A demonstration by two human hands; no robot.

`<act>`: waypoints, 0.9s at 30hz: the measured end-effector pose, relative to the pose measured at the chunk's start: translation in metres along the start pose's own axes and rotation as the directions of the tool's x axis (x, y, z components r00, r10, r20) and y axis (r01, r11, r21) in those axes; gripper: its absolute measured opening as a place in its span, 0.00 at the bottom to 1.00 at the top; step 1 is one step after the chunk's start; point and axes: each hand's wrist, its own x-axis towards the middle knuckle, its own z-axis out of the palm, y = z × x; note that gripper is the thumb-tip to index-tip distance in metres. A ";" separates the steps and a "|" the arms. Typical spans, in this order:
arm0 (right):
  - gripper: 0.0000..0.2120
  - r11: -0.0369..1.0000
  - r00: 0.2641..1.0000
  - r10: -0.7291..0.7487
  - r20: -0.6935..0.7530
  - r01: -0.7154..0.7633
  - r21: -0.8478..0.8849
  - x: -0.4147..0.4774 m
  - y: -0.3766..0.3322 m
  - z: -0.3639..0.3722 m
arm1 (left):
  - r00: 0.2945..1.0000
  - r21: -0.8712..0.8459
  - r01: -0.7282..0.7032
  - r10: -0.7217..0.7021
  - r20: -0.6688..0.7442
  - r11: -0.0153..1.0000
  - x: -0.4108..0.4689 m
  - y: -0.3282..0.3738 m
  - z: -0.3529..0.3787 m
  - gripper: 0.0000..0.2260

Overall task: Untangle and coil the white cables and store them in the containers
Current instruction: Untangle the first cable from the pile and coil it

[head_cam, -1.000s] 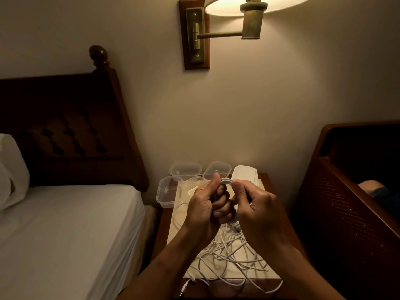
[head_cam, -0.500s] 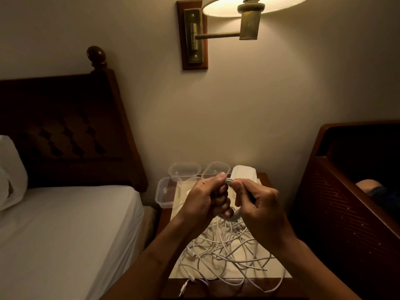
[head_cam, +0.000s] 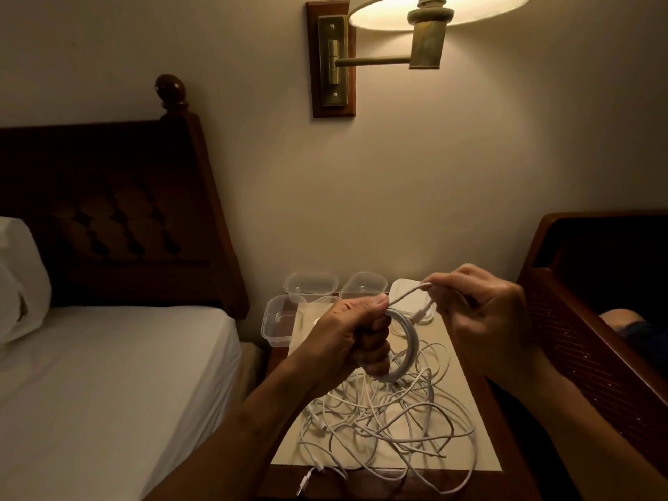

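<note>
Drawn apart from the close huddle of half a second ago: right hand [head_cam: 484, 316] now out to the side of left hand [head_cam: 356, 341] and slightly higher, pinching the tail [head_cam: 408, 294] of one white cable and stretching it taut. Left hand fisted round a neat coil [head_cam: 408, 350], thumb clamping the tail on top. Below both hands, on the desk [head_cam: 488, 461], a big tangle [head_cam: 390, 424] left to sort. Beyond left hand, clear containers [head_cam: 311, 283] standing open, contents hard to make out. Judged early: one cable nearly wound, apparently none stored, most of the tangle untouched
</note>
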 end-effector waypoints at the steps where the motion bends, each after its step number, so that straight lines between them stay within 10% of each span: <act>1: 0.09 0.995 0.998 0.053 -0.035 -0.050 0.082 0.000 0.001 0.005 | 1.000 0.002 0.001 -0.001 0.021 1.000 0.000 0.001 0.002 0.16; 6: 0.07 0.687 0.899 0.433 0.062 -0.374 0.622 -0.005 -0.007 0.024 | 0.999 0.039 0.005 -0.007 0.052 0.999 -0.001 0.006 0.003 0.18; 15: 0.18 0.344 0.739 0.571 0.358 -0.611 0.713 -0.016 -0.018 0.037 | 0.997 0.195 0.001 0.013 -0.073 0.981 -0.001 0.006 0.002 0.18; 21: 0.12 0.410 0.770 0.559 0.306 -0.578 0.706 -0.020 -0.023 0.036 | 0.987 0.199 0.003 0.029 -0.157 0.980 0.001 0.001 -0.002 0.18; 27: 0.19 0.729 0.892 0.352 0.284 -0.451 0.515 -0.030 -0.030 0.036 | 0.980 0.206 0.007 0.034 -0.195 0.978 0.001 -0.001 -0.004 0.18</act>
